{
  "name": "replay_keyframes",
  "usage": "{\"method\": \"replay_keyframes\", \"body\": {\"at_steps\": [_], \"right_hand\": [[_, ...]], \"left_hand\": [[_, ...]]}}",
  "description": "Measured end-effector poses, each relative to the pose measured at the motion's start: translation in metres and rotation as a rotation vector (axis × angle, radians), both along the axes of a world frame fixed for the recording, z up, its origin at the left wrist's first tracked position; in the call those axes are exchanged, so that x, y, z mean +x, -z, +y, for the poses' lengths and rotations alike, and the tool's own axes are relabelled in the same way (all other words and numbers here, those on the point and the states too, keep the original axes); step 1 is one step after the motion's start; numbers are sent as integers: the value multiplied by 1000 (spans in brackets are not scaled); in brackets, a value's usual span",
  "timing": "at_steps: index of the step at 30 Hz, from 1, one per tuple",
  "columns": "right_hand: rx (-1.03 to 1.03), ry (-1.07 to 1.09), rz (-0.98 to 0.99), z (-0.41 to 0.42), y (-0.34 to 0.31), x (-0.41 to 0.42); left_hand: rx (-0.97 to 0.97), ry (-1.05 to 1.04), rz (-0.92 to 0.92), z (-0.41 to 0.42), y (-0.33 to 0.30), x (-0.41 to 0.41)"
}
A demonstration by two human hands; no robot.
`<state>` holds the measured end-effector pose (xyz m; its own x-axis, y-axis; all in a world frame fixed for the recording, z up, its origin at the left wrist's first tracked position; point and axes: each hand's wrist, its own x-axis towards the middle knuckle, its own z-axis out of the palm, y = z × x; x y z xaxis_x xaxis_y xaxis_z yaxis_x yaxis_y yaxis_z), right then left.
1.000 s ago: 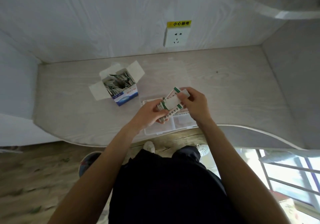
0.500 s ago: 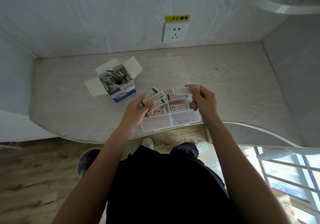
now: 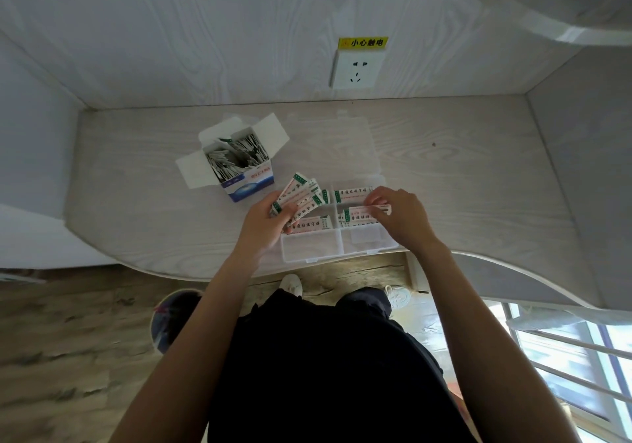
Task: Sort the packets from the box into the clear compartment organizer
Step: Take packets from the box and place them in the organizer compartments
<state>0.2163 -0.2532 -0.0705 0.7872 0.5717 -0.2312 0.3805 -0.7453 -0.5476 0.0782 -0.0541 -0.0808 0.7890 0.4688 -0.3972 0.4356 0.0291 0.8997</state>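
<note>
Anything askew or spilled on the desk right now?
Nothing spilled. The packets in the white-and-blue cardboard box stand jumbled at mixed angles. The clear plastic compartment organizer slightly overhangs the desk's front edge. The left hand holds a fanned bunch of green-tipped packets; the right hand pinches one packet.

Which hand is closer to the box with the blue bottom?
Left. The left hand holds packets just beside the box; the right hand is farther, over the organizer.

Bare worktop [image 3: 461, 176] lies right of the organizer [image 3: 328, 247]; the open box [image 3: 239, 169] crowds its left.
</note>
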Motion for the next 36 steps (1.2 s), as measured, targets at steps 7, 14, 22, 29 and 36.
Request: {"method": "replay_keyframes", "body": {"at_steps": [7, 14, 22, 29, 36], "right_hand": [[-239, -155, -353, 11, 5, -8], [159, 73, -269, 23, -5, -28], [390, 246, 410, 44, -23, -32], [443, 197, 417, 38, -27, -25], [586, 275, 560, 30, -28, -20]], "left_hand": [[13, 32, 6, -4, -6, 4], [44, 65, -4, -12, -8, 10], [38, 112, -10, -20, -17, 17], [-126, 9, 0, -21, -18, 17], [-205, -38, -32, -18, -17, 16]]}}
